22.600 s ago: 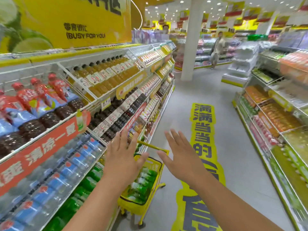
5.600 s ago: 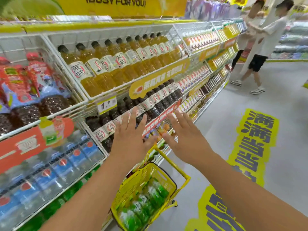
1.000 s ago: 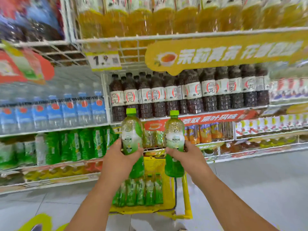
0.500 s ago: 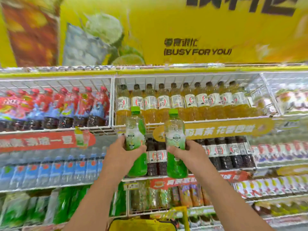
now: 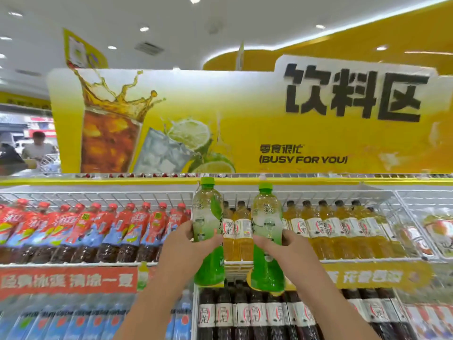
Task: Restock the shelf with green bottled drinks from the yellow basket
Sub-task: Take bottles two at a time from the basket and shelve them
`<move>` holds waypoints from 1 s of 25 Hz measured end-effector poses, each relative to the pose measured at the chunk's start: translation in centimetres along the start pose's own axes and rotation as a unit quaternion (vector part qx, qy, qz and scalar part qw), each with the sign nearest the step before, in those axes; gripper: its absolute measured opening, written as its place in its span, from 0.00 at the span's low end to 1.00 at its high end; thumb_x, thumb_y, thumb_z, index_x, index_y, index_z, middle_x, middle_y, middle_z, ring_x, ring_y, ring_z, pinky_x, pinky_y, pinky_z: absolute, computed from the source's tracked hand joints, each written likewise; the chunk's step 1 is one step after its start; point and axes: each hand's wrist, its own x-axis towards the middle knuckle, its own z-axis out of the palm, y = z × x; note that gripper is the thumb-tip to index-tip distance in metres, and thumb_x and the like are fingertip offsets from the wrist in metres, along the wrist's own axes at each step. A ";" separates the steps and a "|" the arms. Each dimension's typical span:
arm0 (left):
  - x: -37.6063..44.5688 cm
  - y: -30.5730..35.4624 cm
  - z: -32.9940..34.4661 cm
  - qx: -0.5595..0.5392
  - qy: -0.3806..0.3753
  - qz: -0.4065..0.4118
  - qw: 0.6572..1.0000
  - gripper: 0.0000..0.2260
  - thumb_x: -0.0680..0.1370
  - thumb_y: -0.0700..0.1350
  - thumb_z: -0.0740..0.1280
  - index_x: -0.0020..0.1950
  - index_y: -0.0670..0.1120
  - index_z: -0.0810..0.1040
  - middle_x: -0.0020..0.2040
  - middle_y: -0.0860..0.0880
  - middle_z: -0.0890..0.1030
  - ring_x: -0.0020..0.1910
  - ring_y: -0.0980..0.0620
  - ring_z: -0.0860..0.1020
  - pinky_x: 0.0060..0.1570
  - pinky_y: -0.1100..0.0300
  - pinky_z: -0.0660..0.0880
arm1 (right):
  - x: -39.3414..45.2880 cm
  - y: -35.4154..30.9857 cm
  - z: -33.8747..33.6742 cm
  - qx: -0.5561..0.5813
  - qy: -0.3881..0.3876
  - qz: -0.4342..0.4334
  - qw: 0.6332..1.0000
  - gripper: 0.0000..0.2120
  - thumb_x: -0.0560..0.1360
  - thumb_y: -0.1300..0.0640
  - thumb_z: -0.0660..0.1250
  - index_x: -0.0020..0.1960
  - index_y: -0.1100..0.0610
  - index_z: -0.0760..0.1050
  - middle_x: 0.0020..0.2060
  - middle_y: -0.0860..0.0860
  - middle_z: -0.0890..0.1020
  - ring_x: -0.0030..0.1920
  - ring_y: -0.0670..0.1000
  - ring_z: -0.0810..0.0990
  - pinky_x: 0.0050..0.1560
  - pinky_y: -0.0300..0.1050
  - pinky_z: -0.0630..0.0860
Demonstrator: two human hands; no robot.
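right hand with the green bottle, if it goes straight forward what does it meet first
Probably the row of amber tea bottles in the white wire shelf: the right hand holds its green-capped bottle upright directly before them. Depth is unclear.

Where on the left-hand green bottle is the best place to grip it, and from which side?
Around the labelled middle, from the near side, as the left hand grips it now. The green bottle stands upright, its body round and roughly even there, while the narrow capped neck above offers less hold. The right hand holds its bottle likewise.
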 end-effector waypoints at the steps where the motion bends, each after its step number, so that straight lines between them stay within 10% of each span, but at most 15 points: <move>1: 0.2 0.1 -0.2 -0.003 0.002 0.000 1.000 0.13 0.70 0.52 0.80 0.51 0.58 0.81 0.48 0.57 0.86 0.45 0.56 0.85 0.48 0.52 0.83 | 0.2 -0.3 0.3 0.007 0.001 -0.002 1.000 0.12 0.71 0.47 0.79 0.52 0.49 0.83 0.44 0.45 0.87 0.44 0.46 0.86 0.40 0.43 0.79; 25: -14.9 0.9 0.4 0.007 0.176 -0.064 0.982 0.13 0.72 0.51 0.79 0.54 0.57 0.82 0.47 0.59 0.86 0.44 0.61 0.84 0.39 0.65 0.79 | -5.0 2.6 -0.4 0.037 -0.223 -0.033 0.973 0.11 0.72 0.45 0.77 0.53 0.46 0.84 0.44 0.43 0.87 0.45 0.47 0.86 0.43 0.47 0.82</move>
